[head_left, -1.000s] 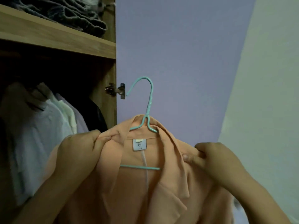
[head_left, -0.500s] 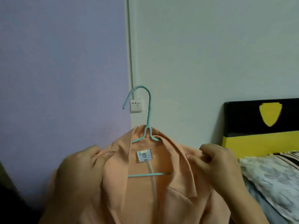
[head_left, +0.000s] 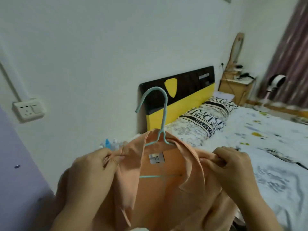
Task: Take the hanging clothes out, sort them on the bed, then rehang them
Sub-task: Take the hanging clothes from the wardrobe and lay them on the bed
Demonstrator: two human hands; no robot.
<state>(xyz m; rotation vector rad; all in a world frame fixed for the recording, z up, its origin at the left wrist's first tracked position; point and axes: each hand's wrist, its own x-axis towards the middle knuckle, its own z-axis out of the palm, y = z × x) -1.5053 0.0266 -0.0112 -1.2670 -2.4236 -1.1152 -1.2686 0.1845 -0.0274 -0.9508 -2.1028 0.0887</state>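
Observation:
An orange collared shirt (head_left: 166, 194) hangs on a light-blue hanger (head_left: 162, 117) held up in front of me, its white neck label facing me. My left hand (head_left: 90, 174) grips the shirt's left shoulder, fingers curled round the bunched cloth. My right hand (head_left: 233, 165) grips the right shoulder in the same way. The hanger's hook stands upright above the collar. The bed (head_left: 275, 147) with its white patterned sheet lies to the right, behind the shirt.
A black-and-yellow headboard (head_left: 183, 95) stands against the white wall, with patterned pillows (head_left: 205, 119) below it. A wooden nightstand (head_left: 236, 87) and a fan (head_left: 273, 85) stand at the far right by a curtain. A wall socket (head_left: 28, 109) is at left.
My view has swung right from the wardrobe past the wall corner to the bed. Both hands have kept their hold on the shirt's shoulders and carried it along.

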